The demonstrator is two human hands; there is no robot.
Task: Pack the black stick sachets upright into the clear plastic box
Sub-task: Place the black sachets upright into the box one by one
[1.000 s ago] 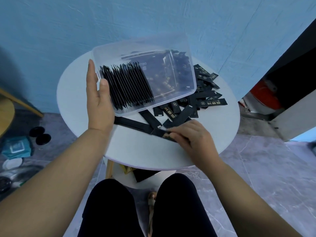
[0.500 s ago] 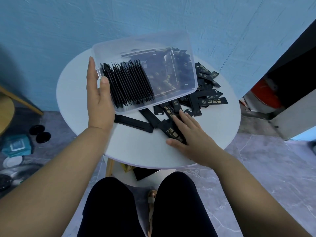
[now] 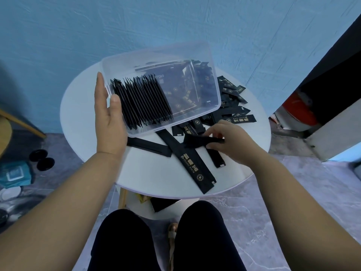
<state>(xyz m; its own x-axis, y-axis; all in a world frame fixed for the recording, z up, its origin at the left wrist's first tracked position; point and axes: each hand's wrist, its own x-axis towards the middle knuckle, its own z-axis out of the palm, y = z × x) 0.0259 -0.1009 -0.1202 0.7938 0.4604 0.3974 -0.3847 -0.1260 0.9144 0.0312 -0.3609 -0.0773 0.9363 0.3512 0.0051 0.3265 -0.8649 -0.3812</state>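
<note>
Your left hand (image 3: 109, 124) pinched the wall of the clear rectangular plastic box (image 3: 156, 55), tilted so its packed black stick sachets (image 3: 142, 102) leaned upright | right hand (image 3: 231, 144) fingers closed on one loose sachet (image 3: 203, 141) above the round white table (image 3: 152, 173) (probably next in).

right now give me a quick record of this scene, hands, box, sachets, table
left hand: holds the tilted clear plastic box by its left wall, thumb over the rim
right hand: pinches black stick sachets; count unclear
packed row: sachets standing side by side in the box's left part
loose pile: more sachets lying flat beyond the right hand
round white table: bears the loose pile
</note>
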